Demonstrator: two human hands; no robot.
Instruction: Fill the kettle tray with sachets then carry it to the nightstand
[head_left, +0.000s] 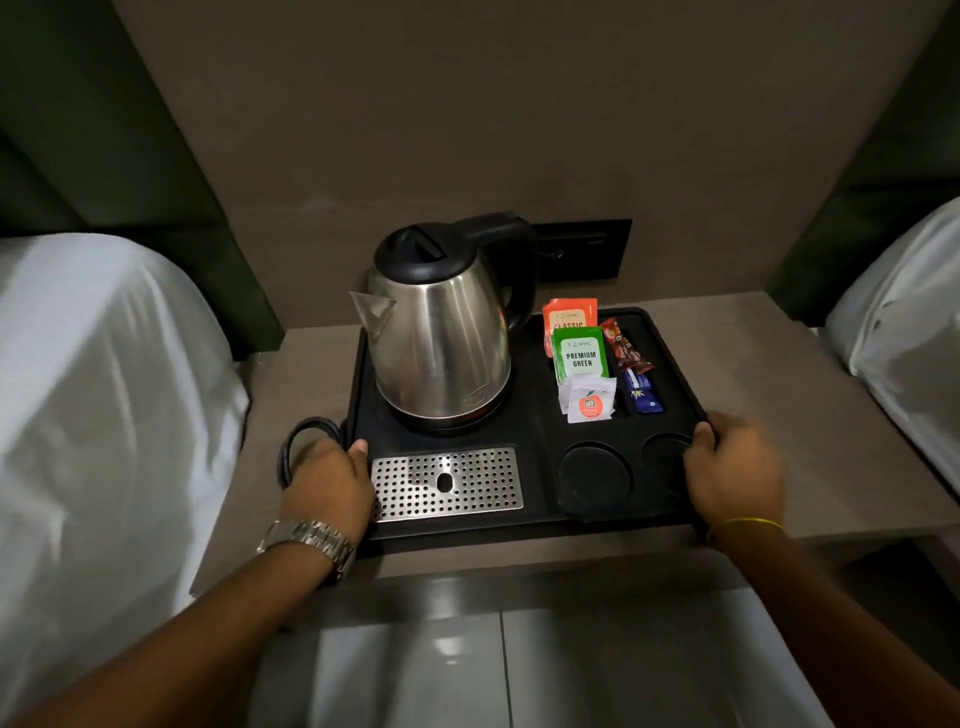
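Note:
A black kettle tray (540, 519) rests on the grey nightstand (831, 415). A steel kettle (441, 343) with a black lid stands in the tray's back left. Sachets fill the back right slots: an orange one (569, 314), a green one (581, 356), a white one (587, 400), a brown stick (626, 348) and a blue stick (641, 392). My left hand (327, 483) grips the tray's left edge beside the perforated metal drip grate (447, 483). My right hand (732, 467) grips the right edge near two round cup recesses (595, 478).
The kettle's black cord (306, 431) loops off the tray's left side under my left hand. A dark socket panel (587, 252) sits on the wall behind. White pillows lie at the left (104, 389) and right (904, 312). A glossy tiled floor (498, 665) shows below the nightstand's front edge.

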